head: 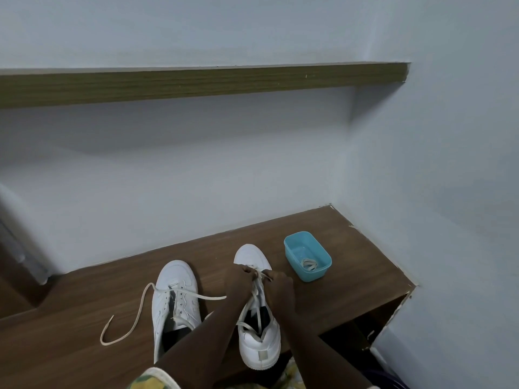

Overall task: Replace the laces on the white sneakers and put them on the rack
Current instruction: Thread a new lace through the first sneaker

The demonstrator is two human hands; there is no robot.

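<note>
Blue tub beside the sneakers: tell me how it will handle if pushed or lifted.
Probably light: the tub looks like thin plastic and holds only a coiled lace. Likely slides rather than tips on the smooth wooden top, being low and wide. Walls may flex if squeezed.

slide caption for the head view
Left hand and right hand pinch the lace on one white sneaker on a wooden bench.

Brown wood bench top (351, 237): 2 white sneakers (175, 299) side by side, loose lace (126, 324) at left, blue tub (307, 256) at right.
</note>
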